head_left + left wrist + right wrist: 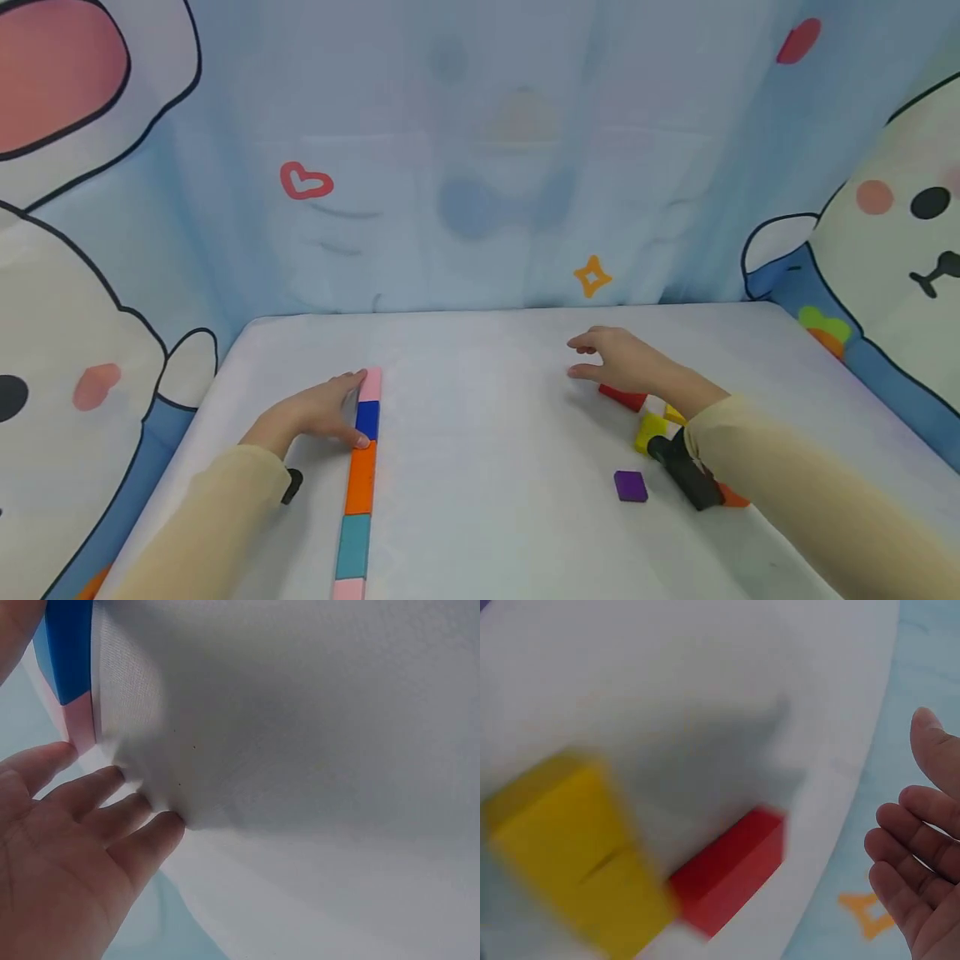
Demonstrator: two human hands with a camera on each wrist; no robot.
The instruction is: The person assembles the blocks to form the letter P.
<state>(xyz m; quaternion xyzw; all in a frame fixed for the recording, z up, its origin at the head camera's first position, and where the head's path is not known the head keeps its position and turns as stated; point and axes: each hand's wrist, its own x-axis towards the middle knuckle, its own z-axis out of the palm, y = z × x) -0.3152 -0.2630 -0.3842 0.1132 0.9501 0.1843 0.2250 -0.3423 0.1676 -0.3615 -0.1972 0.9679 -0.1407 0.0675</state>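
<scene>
— Fingers of the left hand (318, 410): how do they lie?

— Loose and spread, clenched round nothing that I can see. A fingertip seems to touch the far pink (371, 385), and the thumb rests where the blue (367, 419) meets the orange (361, 479).

— And the right hand (617, 360)?

— Empty, thumb held away from relaxed fingers, above the table (480, 500) and just past the red (622, 397).

— Where are the blocks, then?

— Five show in a straight row beside the left hand, end to end: pink, blue, orange, teal (353, 546) and a near pink (348, 590), cut off by the head view's lower edge. At the right lie the red, a yellow (649, 432) and others half hidden by the sleeve (795, 467) and black wrist gear (686, 471). A purple (631, 487) sits apart from them.

— Which step would you call this?

— Lining up, I'd judge: the left hand looks to be steadying the row's far end, the right idle.

— So what does the next move call for?

— If another block is wanted, the right hand must draw toward the body and pinch one; the purple looks easiest. The left should press lightly, or the joints may slip out of line
</scene>
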